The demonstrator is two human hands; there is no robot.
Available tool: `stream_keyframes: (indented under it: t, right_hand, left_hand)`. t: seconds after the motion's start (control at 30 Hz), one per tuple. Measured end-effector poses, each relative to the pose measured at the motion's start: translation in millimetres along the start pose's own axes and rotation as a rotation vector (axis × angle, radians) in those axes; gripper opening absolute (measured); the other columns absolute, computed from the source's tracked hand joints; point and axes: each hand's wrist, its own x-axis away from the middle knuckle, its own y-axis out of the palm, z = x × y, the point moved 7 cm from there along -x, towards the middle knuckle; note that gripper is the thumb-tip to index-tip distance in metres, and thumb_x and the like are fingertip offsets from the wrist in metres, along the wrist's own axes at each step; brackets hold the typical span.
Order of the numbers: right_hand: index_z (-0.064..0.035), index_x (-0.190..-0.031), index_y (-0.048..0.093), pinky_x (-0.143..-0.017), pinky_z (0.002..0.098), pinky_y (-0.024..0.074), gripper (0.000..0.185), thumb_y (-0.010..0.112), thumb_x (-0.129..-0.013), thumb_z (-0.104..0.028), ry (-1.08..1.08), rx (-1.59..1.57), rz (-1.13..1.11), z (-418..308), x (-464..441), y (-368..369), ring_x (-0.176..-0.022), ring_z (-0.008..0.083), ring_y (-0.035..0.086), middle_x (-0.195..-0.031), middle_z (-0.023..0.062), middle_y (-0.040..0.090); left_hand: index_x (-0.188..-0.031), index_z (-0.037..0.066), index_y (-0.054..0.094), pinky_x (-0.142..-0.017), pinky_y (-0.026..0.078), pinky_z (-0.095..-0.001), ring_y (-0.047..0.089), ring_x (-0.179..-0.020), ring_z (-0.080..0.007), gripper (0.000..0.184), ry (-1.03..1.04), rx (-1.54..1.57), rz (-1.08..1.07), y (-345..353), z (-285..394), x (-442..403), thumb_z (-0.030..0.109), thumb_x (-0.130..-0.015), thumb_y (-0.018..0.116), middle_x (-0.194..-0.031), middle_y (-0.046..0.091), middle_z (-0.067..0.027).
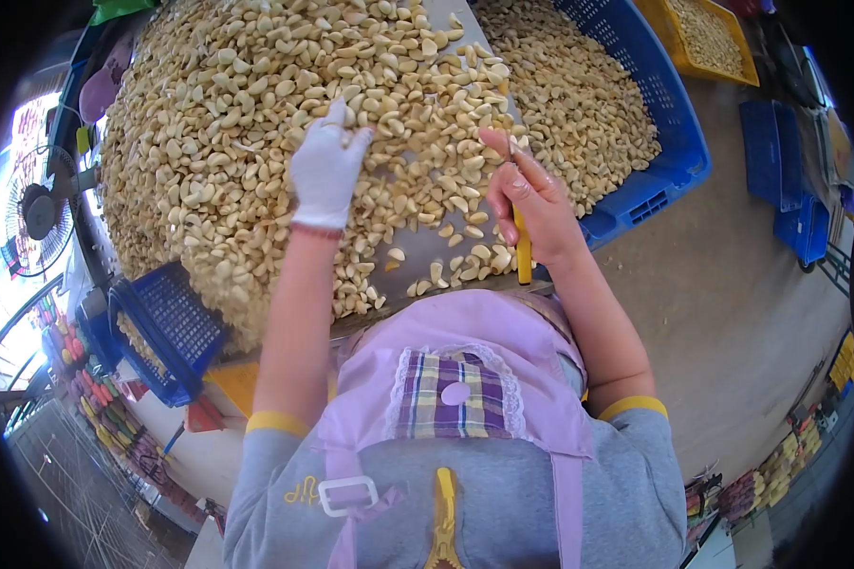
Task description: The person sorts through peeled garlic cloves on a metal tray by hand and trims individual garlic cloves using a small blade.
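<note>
In the head view, my left hand (324, 173), in a white glove, reaches over a large heap of pale peeled garlic cloves (223, 123). Its fingers are spread and touch cloves at the fingertips. My right hand (533, 204) is bare and closed around a small knife (523, 248) with a yellow handle; the blade shows only partly near the thumb and forefinger. Loose cloves lie thinly on the metal tabletop (408, 245) between the two hands. Just beyond my right hand, more cloves fill a blue plastic basket (669, 123).
A smaller blue basket (185, 318) stands at the table's left edge, cloves beside it. A yellow crate (745, 62) of cloves sits at the upper right. Blue crates (773, 156) are stacked on the right. A fan (40, 211) stands at far left.
</note>
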Motion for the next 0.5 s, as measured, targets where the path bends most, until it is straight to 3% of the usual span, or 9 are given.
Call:
stream_keyframes:
  t: [0.03,0.13,0.17,0.3,0.4,0.43,0.5]
  right_hand:
    - [-0.0078,-0.144,0.034,-0.043,0.0153,0.0365,0.048,0.044,-0.099,-0.022,0.013,0.015,-0.007,1,0,2,-0.046,0.0041,0.040,-0.069,-0.0005,0.048]
    - [-0.0080,-0.143,0.035,-0.043,0.0149,0.0362,0.048,0.046,-0.099,-0.023,0.026,0.074,-0.009,-2,3,5,-0.047,0.0035,0.041,-0.069,-0.0006,0.047]
    - [-0.0087,-0.143,0.035,-0.044,0.0152,0.0363,0.049,0.047,-0.099,-0.026,0.036,0.045,-0.011,-2,4,4,-0.047,0.0034,0.041,-0.069,-0.0008,0.047]
    - [-0.0096,-0.143,0.036,-0.045,0.0155,0.0368,0.049,0.047,-0.099,-0.027,0.071,0.053,0.020,2,5,2,-0.048,0.0033,0.041,-0.068,-0.0021,0.047]
    - [-0.0099,-0.143,0.037,-0.045,0.0155,0.0364,0.048,0.047,-0.099,-0.026,0.079,0.117,0.019,3,6,3,-0.048,0.0030,0.040,-0.067,-0.0032,0.046]
    - [-0.0099,-0.142,0.037,-0.045,0.0156,0.0360,0.048,0.047,-0.099,-0.026,0.081,0.144,0.019,3,6,5,-0.047,0.0028,0.039,-0.067,-0.0035,0.046]
    - [-0.0101,-0.142,0.038,-0.045,0.0158,0.0352,0.047,0.048,-0.099,-0.025,0.078,0.162,0.014,3,7,5,-0.047,0.0025,0.039,-0.067,-0.0041,0.045]
  left_hand:
    - [-0.120,0.009,0.061,-0.062,0.050,-0.0316,0.064,-0.073,-0.0185,0.044,-0.023,-0.108,-0.034,8,-4,-4,0.036,-0.086,0.064,-0.093,0.066,-0.0063]
    - [-0.118,0.009,0.061,-0.065,0.050,-0.0340,0.065,-0.077,-0.0222,0.041,0.069,0.086,0.070,2,-10,-14,0.035,-0.086,0.062,-0.094,0.067,-0.0074]
    - [-0.117,0.008,0.061,-0.071,0.050,-0.0353,0.065,-0.083,-0.0253,0.039,-0.027,0.240,-0.010,2,-22,-17,0.035,-0.088,0.059,-0.100,0.067,-0.0081]
    - [-0.112,0.006,0.066,-0.075,0.050,-0.0358,0.065,-0.086,-0.0272,0.040,-0.004,-0.101,-0.113,0,-11,-17,0.039,-0.090,0.056,-0.094,0.068,-0.0106]
    - [-0.115,0.004,0.064,-0.068,0.050,-0.0352,0.066,-0.077,-0.0223,0.040,-0.012,0.190,-0.058,-6,-18,-21,0.035,-0.089,0.059,-0.088,0.068,-0.0111]
    - [-0.119,0.006,0.062,-0.055,0.047,-0.0256,0.058,-0.060,-0.0110,0.036,-0.161,0.431,-0.144,-3,-23,-19,0.028,-0.090,0.060,-0.088,0.068,-0.0078]
    - [-0.119,0.007,0.063,-0.047,0.039,-0.0185,0.048,-0.054,-0.0043,0.032,-0.349,0.937,-0.287,1,-17,-6,0.024,-0.092,0.059,-0.087,0.068,-0.0049]
